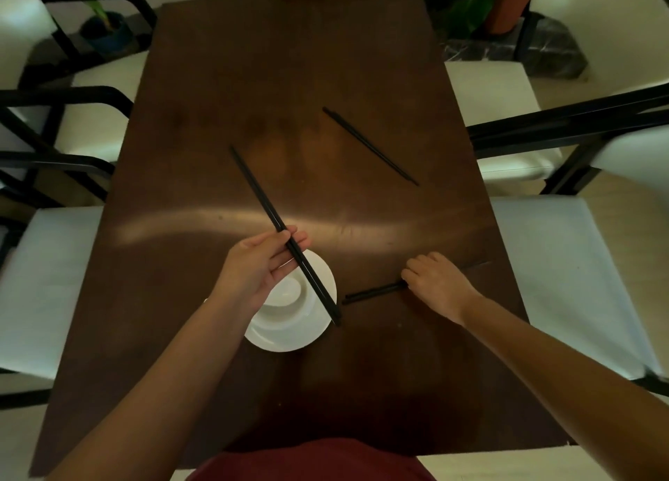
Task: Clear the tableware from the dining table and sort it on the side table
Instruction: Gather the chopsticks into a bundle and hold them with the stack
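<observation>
A: Left hand [259, 263] — grip closed on a black chopstick pair [282, 229], held above the white bowl [289, 317] on the bench [202, 162].

B: Right hand [436, 281] — fingers curled onto a second pair [373, 293] lying flat. Third pair [369, 145] lies farther off, untouched.

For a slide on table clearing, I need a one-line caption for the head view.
Left hand lifts black chopsticks over a white bowl while right hand grasps another pair.
</observation>
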Demonstrator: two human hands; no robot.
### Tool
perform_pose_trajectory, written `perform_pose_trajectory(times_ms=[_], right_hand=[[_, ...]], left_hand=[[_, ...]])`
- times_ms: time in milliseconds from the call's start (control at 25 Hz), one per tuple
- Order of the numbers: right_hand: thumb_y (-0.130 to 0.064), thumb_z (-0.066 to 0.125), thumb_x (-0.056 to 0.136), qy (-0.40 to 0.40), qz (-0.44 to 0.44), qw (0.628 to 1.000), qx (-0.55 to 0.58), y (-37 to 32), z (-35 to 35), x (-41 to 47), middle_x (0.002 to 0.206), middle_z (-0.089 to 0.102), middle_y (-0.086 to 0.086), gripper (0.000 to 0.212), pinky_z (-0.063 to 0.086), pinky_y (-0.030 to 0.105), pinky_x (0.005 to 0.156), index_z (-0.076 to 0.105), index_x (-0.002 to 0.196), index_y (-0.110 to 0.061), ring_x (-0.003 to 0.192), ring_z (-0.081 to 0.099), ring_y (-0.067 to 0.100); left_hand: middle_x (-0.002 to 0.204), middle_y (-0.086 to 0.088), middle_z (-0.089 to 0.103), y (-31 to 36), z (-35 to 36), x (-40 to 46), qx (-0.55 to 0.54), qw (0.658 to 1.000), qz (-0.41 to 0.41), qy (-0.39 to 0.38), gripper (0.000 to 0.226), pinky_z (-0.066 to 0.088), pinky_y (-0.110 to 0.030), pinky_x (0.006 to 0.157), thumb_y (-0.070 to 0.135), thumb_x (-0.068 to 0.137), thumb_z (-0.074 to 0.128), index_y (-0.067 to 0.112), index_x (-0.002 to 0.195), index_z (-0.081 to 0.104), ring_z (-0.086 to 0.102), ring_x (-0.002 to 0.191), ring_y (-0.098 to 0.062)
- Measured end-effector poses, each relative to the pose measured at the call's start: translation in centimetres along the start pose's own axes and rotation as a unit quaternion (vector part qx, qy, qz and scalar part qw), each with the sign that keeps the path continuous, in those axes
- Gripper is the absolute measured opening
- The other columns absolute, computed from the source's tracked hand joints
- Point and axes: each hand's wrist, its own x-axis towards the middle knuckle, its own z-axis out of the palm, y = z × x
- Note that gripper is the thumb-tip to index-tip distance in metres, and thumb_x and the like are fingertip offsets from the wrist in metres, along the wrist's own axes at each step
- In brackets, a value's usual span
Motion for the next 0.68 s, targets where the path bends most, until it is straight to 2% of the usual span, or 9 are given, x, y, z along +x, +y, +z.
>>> perform_pose_trajectory(times_ms=[80,240,320,400,480,600,640,680], right_hand=[[-0.013,0.063,0.082,0.005,-0.021,1.000,-0.011,0.5,0.1,-0.1,0.099,0.064,0.005,0.021,0.047,0.033,0.080,0.061,0.102,-0.013,0.091,0.060,0.023],[-0.014,0.050,0.092,-0.019,-0.034,0.999,0.030,1.2,-0.1,-0.3,0.111,0.059,0.005,0.025,0.042,0.031,0.086,0.051,0.116,-0.014,0.100,0.056,0.021],[-0.017,0.046,0.094,-0.017,-0.010,0.995,0.096,1.5,-0.3,-0.6,0.111,0.059,0.005,0.022,0.042,0.028,0.084,0.052,0.115,-0.015,0.099,0.056,0.020],[-0.019,0.042,0.096,-0.026,0.060,0.981,0.184,1.8,-0.6,-1.0,0.111,0.060,0.005,0.024,0.045,0.026,0.082,0.055,0.116,-0.014,0.097,0.058,0.019],[-0.018,0.043,0.096,-0.048,0.158,0.935,0.314,1.8,-0.7,-1.3,0.111,0.061,0.007,0.026,0.047,0.025,0.080,0.057,0.118,-0.012,0.097,0.060,0.019],[-0.011,0.048,0.094,-0.046,0.259,0.800,0.539,1.6,-1.7,-1.3,0.093,0.066,0.005,0.025,0.051,0.025,0.076,0.060,0.116,-0.007,0.081,0.063,0.014],[-0.010,0.051,0.093,-0.032,0.253,0.778,0.573,1.7,-2.6,-1.2,0.086,0.066,0.000,0.025,0.052,0.022,0.073,0.061,0.115,-0.007,0.076,0.063,0.009],[-0.010,0.053,0.091,-0.010,0.224,0.783,0.581,1.8,-3.8,-1.2,0.083,0.066,-0.006,0.026,0.053,0.018,0.070,0.062,0.116,-0.009,0.073,0.063,0.003]], left_hand=[[0.088,-0.011,0.075,-0.3,0.0,0.1,0.012,1.000,-0.005,0.009,0.015,0.057,-0.025,0.062,0.006,0.091,0.053,0.003,0.095,0.066,0.072,0.086,-0.021],[0.088,-0.011,0.075,-1.0,0.1,0.5,0.036,0.999,-0.027,0.005,0.015,0.058,-0.026,0.062,0.006,0.092,0.052,0.004,0.095,0.066,0.072,0.085,-0.020],[0.088,-0.010,0.076,-1.4,0.2,0.6,0.047,0.998,-0.043,-0.004,0.016,0.058,-0.026,0.063,0.006,0.092,0.051,0.004,0.096,0.066,0.072,0.085,-0.019],[0.089,-0.010,0.075,-1.8,0.2,0.9,0.055,0.997,-0.059,-0.008,0.016,0.059,-0.026,0.063,0.007,0.092,0.052,0.004,0.098,0.066,0.072,0.087,-0.020],[0.090,-0.010,0.075,-2.2,0.2,1.1,0.062,0.995,-0.074,-0.009,0.016,0.059,-0.026,0.063,0.008,0.092,0.052,0.004,0.100,0.066,0.072,0.087,-0.020],[0.087,-0.011,0.075,-2.8,0.4,1.3,0.070,0.991,-0.115,-0.012,0.016,0.058,-0.026,0.059,0.007,0.091,0.052,0.002,0.098,0.066,0.072,0.084,-0.020],[0.087,-0.012,0.075,-2.9,0.5,1.3,0.074,0.987,-0.138,-0.020,0.016,0.058,-0.027,0.058,0.007,0.091,0.053,0.002,0.098,0.066,0.072,0.083,-0.021],[0.087,-0.012,0.075,-2.9,0.6,1.4,0.081,0.983,-0.165,-0.031,0.016,0.058,-0.027,0.058,0.008,0.091,0.053,0.002,0.097,0.066,0.072,0.082,-0.021]])
